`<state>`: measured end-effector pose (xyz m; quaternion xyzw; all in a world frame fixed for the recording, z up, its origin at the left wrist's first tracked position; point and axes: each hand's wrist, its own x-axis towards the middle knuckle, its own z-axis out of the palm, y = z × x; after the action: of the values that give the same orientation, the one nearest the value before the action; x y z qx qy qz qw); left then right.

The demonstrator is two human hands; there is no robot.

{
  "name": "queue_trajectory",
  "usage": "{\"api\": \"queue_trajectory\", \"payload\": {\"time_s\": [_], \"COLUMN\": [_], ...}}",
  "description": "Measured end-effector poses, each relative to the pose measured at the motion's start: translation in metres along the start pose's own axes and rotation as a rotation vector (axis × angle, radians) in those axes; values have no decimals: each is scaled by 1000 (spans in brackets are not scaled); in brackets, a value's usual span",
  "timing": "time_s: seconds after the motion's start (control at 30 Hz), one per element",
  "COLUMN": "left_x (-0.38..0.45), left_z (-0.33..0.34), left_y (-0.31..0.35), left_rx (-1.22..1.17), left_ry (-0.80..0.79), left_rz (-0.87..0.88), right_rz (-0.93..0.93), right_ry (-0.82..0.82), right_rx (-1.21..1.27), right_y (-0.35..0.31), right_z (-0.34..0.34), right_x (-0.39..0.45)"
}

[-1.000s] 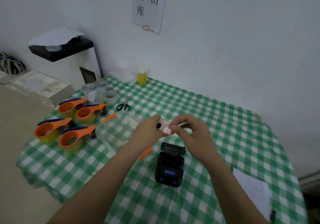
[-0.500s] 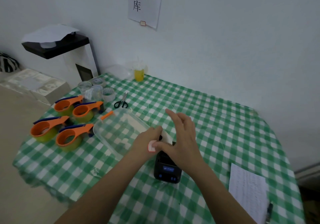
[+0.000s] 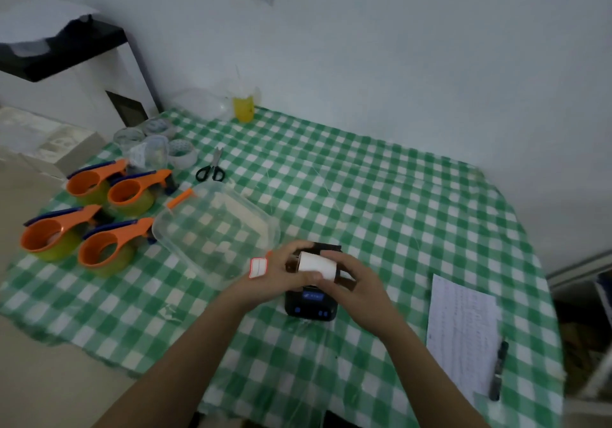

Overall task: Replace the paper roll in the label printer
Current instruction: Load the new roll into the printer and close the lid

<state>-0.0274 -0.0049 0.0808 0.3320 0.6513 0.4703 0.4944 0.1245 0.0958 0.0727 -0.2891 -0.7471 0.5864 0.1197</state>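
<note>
A small black label printer [image 3: 310,305] with blue buttons sits on the green checked tablecloth, its lid [image 3: 326,248] open at the back. A white paper roll [image 3: 317,263] is held right over the printer's open top. My left hand [image 3: 277,275] grips its left end and my right hand [image 3: 359,287] grips its right end. A red-bordered label [image 3: 257,267] sticks to the back of my left hand. The printer's paper bay is hidden behind the roll and fingers.
A clear plastic tub [image 3: 215,230] lies left of the printer. Several orange tape dispensers [image 3: 89,215] stand at the far left, scissors [image 3: 212,167] behind them. A printed sheet [image 3: 462,331] and a black pen [image 3: 498,371] lie at the right. A yellow drink cup [image 3: 244,106] stands by the wall.
Both hands dropped from chest height down to the printer. The roll, earlier held up between the fingertips, now sits low over the open bay, and the view tilted downward.
</note>
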Motion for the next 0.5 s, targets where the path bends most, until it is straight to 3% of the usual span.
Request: {"api": "queue_trajectory", "payload": {"time_s": [0.2, 0.37, 0.5], "left_x": [18, 32, 42], "left_z": [11, 15, 15], "left_y": [-26, -44, -48], "left_rx": [-326, -248, -185], "left_ry": [132, 190, 185], "left_rz": [-269, -264, -264], "right_rz": [69, 230, 210], "right_ry": [169, 84, 77], "right_rx": [44, 193, 244], "right_y": [24, 33, 39], "right_z": [19, 19, 13], "right_x": [2, 13, 21]}}
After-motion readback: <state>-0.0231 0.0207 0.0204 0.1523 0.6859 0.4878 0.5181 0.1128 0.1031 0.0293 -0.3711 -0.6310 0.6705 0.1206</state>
